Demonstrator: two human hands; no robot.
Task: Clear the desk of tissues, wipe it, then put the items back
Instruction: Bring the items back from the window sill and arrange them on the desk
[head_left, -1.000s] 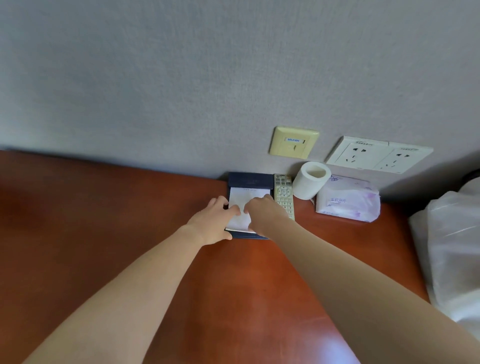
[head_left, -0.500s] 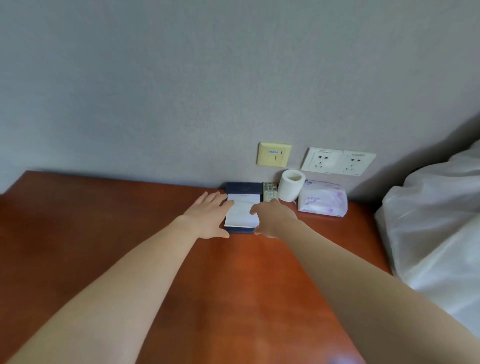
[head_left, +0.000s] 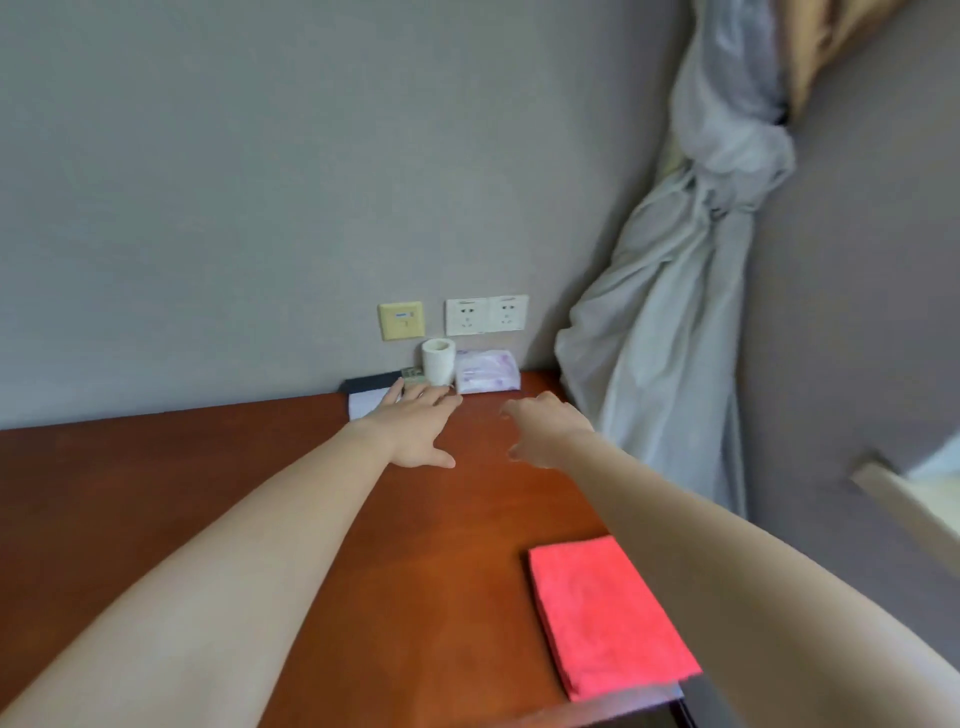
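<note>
Grey wall (head_left: 260, 182); knotted curtain (head_left: 691, 291)

2 hands (head_left: 415, 431) (head_left: 545, 434), 1 roll (head_left: 438, 361), 1 tissue pack (head_left: 487, 378), 1 cloth (head_left: 602, 618).

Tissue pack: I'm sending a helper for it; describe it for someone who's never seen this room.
On the reddish-brown desk, go to the far right corner against the wall, below the white double socket. The tissue pack lies there, right of the upright toilet roll. It alone is a soft, flat packet, white with purple print.
</note>
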